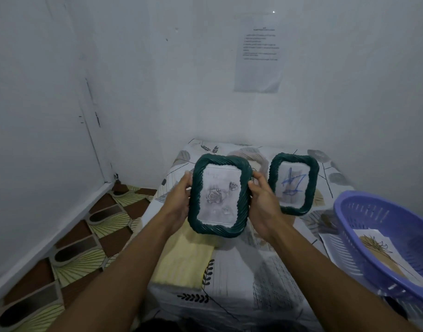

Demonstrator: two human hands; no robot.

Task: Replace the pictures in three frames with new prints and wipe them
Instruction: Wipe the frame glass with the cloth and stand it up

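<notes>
Head cam: thumbs on front of rim, other fingers hidden behind. L hand (179, 200) gripping left edge, R hand (263, 202) gripping right edge of green twisted-rim frame (218, 195). Frame held up facing camera, above table (253, 283), grey rose pic inside. Second green frame (293, 184) w/ blue scribble pic just past R hand, nearer wall. Yellow cloth (184, 262) flat on table, below held frame. Purple basket (363, 212) at right, leaf print (378, 250) inside.

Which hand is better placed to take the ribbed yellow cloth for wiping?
Probably the left hand: the ribbed yellow cloth lies below it; the right hand can hold the dark green twisted frame.
</notes>
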